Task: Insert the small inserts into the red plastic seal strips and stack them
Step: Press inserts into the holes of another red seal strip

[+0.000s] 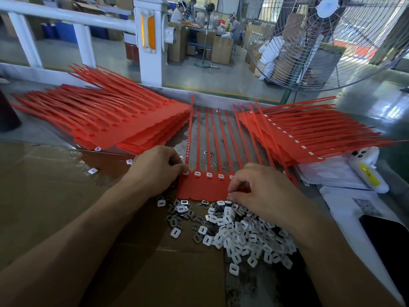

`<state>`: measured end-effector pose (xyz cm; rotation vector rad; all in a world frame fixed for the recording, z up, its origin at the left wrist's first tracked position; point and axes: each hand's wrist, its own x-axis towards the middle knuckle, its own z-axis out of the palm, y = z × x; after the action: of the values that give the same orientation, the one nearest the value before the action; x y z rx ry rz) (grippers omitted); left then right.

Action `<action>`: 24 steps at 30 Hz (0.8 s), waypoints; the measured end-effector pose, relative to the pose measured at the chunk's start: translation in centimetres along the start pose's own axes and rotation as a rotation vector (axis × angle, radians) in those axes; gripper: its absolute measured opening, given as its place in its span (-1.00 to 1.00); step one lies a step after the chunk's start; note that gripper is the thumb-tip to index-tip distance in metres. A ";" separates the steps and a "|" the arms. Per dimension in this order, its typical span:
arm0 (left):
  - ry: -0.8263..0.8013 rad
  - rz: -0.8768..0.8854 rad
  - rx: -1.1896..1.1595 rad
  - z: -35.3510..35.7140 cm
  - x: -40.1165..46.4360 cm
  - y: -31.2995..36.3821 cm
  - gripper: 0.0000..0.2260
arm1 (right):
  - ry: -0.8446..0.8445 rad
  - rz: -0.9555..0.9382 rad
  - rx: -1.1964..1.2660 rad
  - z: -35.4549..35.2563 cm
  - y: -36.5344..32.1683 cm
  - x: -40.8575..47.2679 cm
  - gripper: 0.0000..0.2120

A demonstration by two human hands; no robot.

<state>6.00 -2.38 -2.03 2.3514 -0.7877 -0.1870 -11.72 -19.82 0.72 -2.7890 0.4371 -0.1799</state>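
Observation:
A red sheet of joined seal strips (pixel 204 188) lies flat in front of me, its tails pointing away. White inserts sit in several of its sockets. My left hand (pixel 158 171) presses an insert (pixel 185 173) into the leftmost socket with curled fingers. My right hand (pixel 263 191) rests on the sheet's right end, fingers curled at its near edge; whether it pinches an insert is hidden. A heap of loose white and metal inserts (pixel 234 231) lies just below the sheet.
A stack of red strips with unfilled sockets (pixel 106 116) lies at the left, and a stack with inserts fitted (pixel 309 134) at the right. Brown cardboard (pixel 55 196) covers the table's left. Papers (pixel 345 202), a white device (pixel 367 171) and a dark phone (pixel 387 235) lie right. A fan (pixel 327 41) stands behind.

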 end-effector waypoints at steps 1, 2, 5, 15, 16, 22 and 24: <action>0.000 -0.001 -0.002 0.0 0.0 0.0 -0.85 | 0.006 -0.007 -0.013 0.1 0.0 0.0 -0.89; 0.001 -0.003 -0.005 0.0 -0.1 0.0 -0.85 | 0.014 -0.015 -0.030 0.2 0.0 0.0 -0.89; 0.000 -0.007 -0.008 -0.1 -0.1 0.2 -0.85 | 0.024 -0.025 -0.064 0.3 -0.1 0.0 -0.88; 0.004 -0.016 -0.027 0.0 -0.1 0.1 -0.85 | 0.005 -0.025 -0.019 0.4 0.0 0.0 -0.87; 0.005 -0.012 -0.026 0.0 -0.1 0.2 -0.85 | 0.006 -0.030 -0.015 0.4 0.0 0.1 -0.88; -0.002 -0.007 -0.028 0.0 -0.1 0.1 -0.86 | 0.024 -0.056 0.002 0.7 0.4 0.1 -0.88; -0.004 -0.005 -0.033 0.0 -0.1 0.1 -0.87 | 0.050 -0.060 0.030 0.8 0.4 0.1 -0.90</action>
<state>5.92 -2.40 -2.03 2.3226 -0.7751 -0.2056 -11.61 -19.99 -0.12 -2.7751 0.3600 -0.2673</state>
